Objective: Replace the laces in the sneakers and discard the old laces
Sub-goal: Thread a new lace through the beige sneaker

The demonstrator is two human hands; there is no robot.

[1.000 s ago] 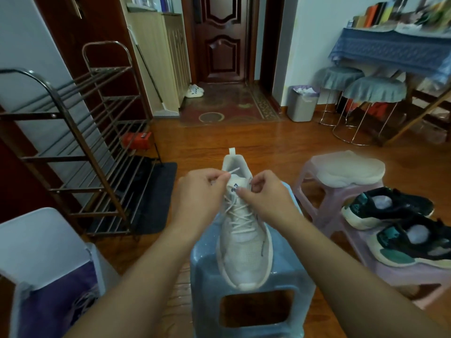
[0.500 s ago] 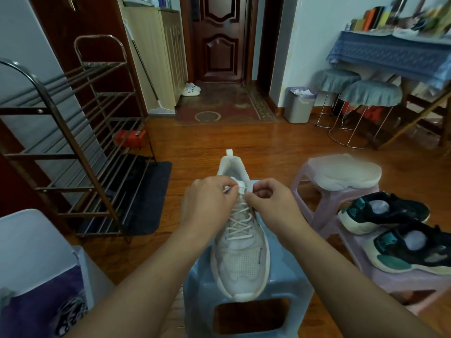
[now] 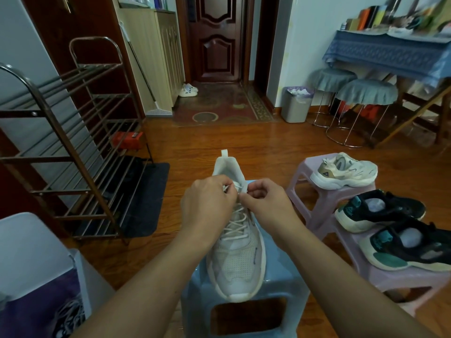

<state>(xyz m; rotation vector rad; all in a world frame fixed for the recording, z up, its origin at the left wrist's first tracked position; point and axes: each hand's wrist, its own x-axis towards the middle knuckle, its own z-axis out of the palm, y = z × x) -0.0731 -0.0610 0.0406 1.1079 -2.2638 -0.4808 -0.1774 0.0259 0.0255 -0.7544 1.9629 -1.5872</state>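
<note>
A white sneaker stands upright on a pale blue plastic stool at 6 o'clock in the view, toe toward the camera, heel tab pointing to 12 o'clock. White laces cross the eyelets from mid-foot up to the tongue. Both hands meet over the top eyelets. The left hand has its fingers curled and pinches a lace end near the tongue; the right hand has its fingers curled likewise and pinches lace beside the left. Whether the ends are tied cannot be told: the fingers cover them.

At 3 o'clock a lilac plastic stool carries a second white sneaker lying side-on. Just beside it, toward 4 o'clock, a second lilac stool bears a pair of black-and-teal sneakers, each with pale stuffing in the opening.

At 9 o'clock a metal shoe rack stands against the wall, a red object on a lower tier and a dark mat beneath. At 7 o'clock sits a white bin with a purple liner. At 1 o'clock a grey waste bin stands by the wall; two fabric-topped round stools stand to its right, in front of a bench with a blue cloth. A dark wooden door closes the view at 12 o'clock, a patterned rug and pale slippers before it.
</note>
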